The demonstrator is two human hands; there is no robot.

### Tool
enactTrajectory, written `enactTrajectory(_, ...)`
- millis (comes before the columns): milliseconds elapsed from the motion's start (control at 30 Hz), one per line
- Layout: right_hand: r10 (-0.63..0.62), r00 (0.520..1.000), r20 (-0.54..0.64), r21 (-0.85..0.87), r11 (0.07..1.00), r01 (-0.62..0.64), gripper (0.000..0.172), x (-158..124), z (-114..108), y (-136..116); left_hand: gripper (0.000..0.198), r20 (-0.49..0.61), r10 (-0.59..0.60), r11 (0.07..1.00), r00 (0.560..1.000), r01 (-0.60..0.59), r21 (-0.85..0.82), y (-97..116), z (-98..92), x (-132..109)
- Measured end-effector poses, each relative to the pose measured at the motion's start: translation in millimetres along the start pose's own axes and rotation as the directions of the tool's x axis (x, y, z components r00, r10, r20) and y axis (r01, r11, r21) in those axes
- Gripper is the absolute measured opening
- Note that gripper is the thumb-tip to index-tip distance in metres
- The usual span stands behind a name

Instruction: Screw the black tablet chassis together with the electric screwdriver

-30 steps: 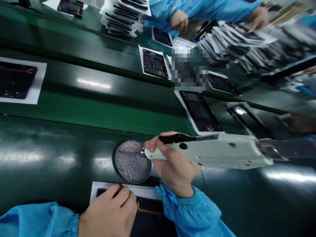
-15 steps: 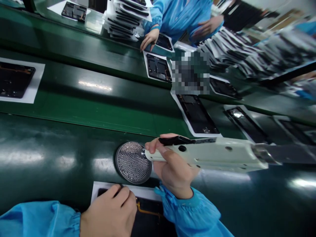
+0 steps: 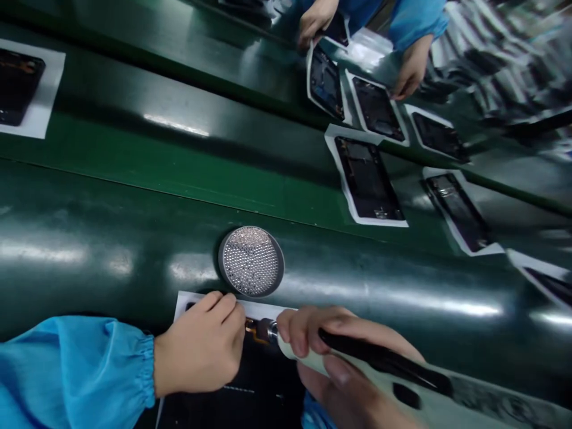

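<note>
A dark tablet-like device [image 3: 232,402] with an orange flex cable lies on a white sheet [image 3: 261,310] in front of me. My left hand [image 3: 203,345] rests on its upper part, fingers bent and pressed together; the fingertips are hidden. My right hand [image 3: 339,363] is wrapped round a pale electric screwdriver [image 3: 386,360] with a black lever. The screwdriver's metal nose reaches down to the device beside my left fingertips, near the orange cable. Just beyond the sheet sits a round perforated metal tray [image 3: 252,262], its holes dotted with tiny dark pieces.
Several similar devices on white sheets, such as one device [image 3: 369,179], lie along the green bench [image 3: 187,161]. Another device [image 3: 18,86] is at far left. Across the bench, a co-worker's hands [image 3: 411,68] touch devices. Stacked sheets [image 3: 504,65] stand at upper right.
The screwdriver has moved from over the metal tray down to the device beside my left hand. The camera view has shifted. Across the bench, the co-worker has tilted up one device.
</note>
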State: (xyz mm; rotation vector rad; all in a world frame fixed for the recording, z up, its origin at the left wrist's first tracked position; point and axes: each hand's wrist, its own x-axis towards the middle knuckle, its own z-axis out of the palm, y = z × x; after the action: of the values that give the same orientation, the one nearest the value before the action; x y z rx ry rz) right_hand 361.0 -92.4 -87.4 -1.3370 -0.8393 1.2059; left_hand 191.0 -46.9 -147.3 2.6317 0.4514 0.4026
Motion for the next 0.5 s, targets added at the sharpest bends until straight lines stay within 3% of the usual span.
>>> enactTrajectory(333,-0.05,0.997,0.059,-0.015,0.999,0.051,0.029,0,0,14,0.026,-0.049,0.001,1.0,0.999,-0.001,0.002,2,3.1,-2)
enactTrajectory(500,-0.058,0.998,0.027,0.009,0.998,0.058,0.019,2,6,14,0.027,-0.053,-0.006,1.0,0.999,0.006,-0.006,2,3.7,-1)
